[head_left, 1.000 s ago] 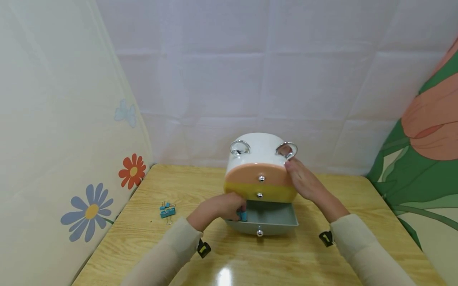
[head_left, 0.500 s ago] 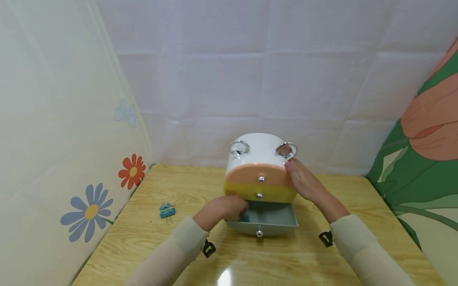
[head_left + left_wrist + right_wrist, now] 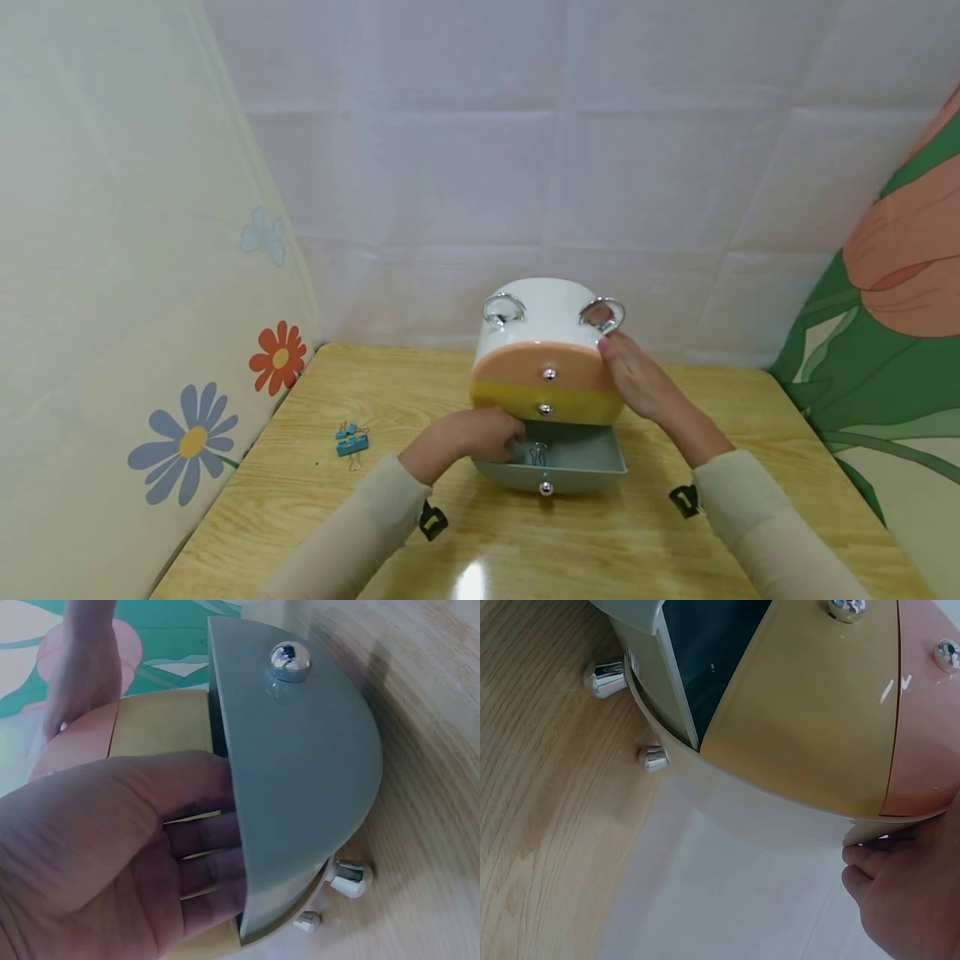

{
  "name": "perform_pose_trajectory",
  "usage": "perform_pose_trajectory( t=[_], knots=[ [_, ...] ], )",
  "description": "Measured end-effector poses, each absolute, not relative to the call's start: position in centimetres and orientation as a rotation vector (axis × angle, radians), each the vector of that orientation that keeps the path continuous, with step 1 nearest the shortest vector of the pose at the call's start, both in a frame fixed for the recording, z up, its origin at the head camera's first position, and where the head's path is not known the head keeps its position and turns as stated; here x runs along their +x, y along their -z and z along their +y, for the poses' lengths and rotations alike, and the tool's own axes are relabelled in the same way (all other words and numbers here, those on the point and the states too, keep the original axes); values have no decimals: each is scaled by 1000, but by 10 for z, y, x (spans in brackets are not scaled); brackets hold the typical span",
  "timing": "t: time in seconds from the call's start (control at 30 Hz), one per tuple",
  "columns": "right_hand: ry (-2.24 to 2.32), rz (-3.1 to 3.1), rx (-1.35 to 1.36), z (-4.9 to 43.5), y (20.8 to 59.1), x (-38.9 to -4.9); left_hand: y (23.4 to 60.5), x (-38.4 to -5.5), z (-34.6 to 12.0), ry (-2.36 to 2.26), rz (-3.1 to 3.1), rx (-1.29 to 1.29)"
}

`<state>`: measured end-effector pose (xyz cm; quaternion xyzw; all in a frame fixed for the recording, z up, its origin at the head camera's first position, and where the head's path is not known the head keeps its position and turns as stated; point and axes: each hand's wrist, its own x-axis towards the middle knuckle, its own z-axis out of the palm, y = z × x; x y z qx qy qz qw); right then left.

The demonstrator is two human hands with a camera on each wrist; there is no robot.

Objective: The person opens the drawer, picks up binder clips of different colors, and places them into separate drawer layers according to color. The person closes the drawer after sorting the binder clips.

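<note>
A small drawer cabinet [image 3: 551, 312] with a white body and two chrome ring ears stands on the table. Its lowest grey-green drawer [image 3: 592, 454] is pulled out. My left hand [image 3: 483, 433] reaches over that drawer's left side, fingers loosely extended inside and fingertips hidden behind the drawer front in the left wrist view. Beside those fingers lies a binder clip [image 3: 537, 454], its wire handles showing. My right hand [image 3: 637, 379] grips the cabinet's upper right side, thumb by the right ear; in the right wrist view its fingers [image 3: 866, 862] bend round the edge.
Several blue binder clips [image 3: 352, 444] lie on the wooden table [image 3: 420, 379] to the left. The orange drawer [image 3: 517, 367] and yellow drawer [image 3: 517, 402] are closed. White cloth [image 3: 450, 167] hangs behind, with flower-patterned cloths at both sides.
My left hand has moved slightly further into the drawer and let go of the blue binder clip, which now lies in it. The right hand and cabinet stay put.
</note>
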<state>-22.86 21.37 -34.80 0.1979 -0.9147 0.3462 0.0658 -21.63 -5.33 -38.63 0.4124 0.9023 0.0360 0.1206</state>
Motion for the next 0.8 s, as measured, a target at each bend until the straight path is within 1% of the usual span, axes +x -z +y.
perform_pose_trajectory(
  t=[0.17, 0.37, 0.8],
  knots=[
    [-1038, -2760, 586, 214, 348, -229, 382, -218, -60, -239, 2614, 1269],
    [-1044, -2771, 577, 214, 349, -230, 377, -216, -74, -346, 2570, 1281],
    [-1060, -2752, 592, 214, 350, -228, 379, -207, -124, -440, 2651, 1173]
  ],
)
